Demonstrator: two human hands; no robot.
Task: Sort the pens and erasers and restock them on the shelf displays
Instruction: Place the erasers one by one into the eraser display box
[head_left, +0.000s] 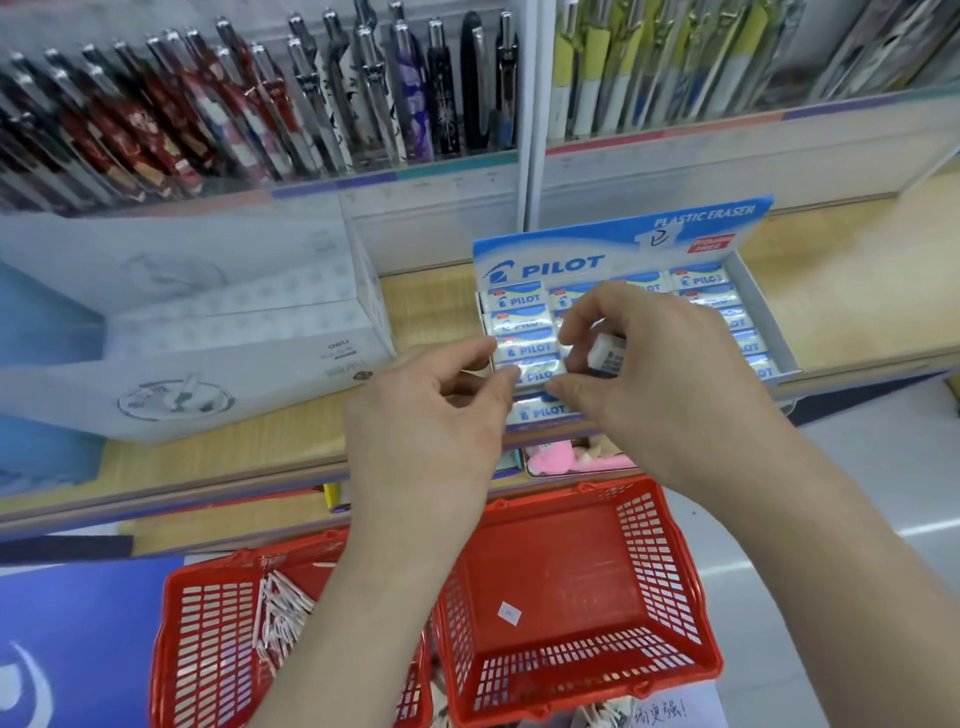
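Bare left hand (423, 415), bare right hand (675, 379)

Plainly a stationery shop. Told by the retail shelving: far back, tiered clear racks crammed with patterned pens (260, 104) at left and yellow-carded packaged pens (623, 67) at right, parted by a white upright divider (530, 104) and fronted by a coloured edge strip (415, 174). Below, on a wood-grain shelf (857, 270), an opened Pilot display box (623, 244) headed "PLASTIC ERASER", filled with rows of wrapped erasers (519, 301); just left, stacked white cartons (208, 332). Nearer, two red plastic shopping baskets, left (208, 649) and right (660, 571).
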